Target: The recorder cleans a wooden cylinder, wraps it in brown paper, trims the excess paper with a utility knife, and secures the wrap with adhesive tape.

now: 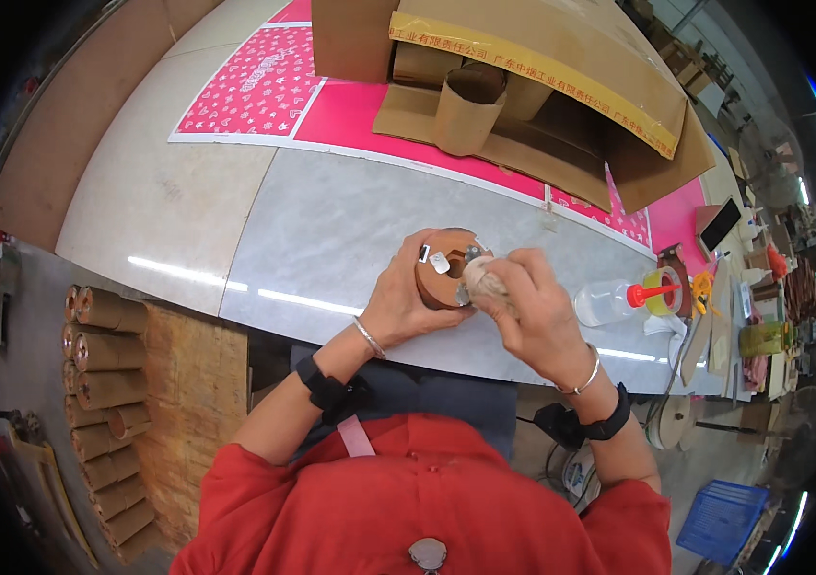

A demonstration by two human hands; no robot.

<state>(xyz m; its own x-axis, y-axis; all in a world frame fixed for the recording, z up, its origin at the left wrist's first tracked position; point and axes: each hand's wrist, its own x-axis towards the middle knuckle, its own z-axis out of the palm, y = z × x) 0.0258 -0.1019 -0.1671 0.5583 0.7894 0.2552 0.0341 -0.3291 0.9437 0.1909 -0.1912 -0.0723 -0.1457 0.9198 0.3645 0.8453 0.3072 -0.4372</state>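
Note:
My left hand (398,302) grips a round brown disc-shaped part (441,281) with a hole in its middle and small metal pieces on its face, held just above the grey marble tabletop (331,240). My right hand (528,311) is closed around a small pale cloth wad (485,278) and presses it against the disc's right edge. Both wrists wear silver bangles and black bands. My red sleeves come in from the lower edge.
A clear squeeze bottle with a red cap (609,300) lies right of my hands, beside a yellow tape roll (662,290). Open cardboard boxes (523,86) and pink printed sheets (264,86) sit at the back. Brown paper tubes (106,402) are stacked on the floor at left.

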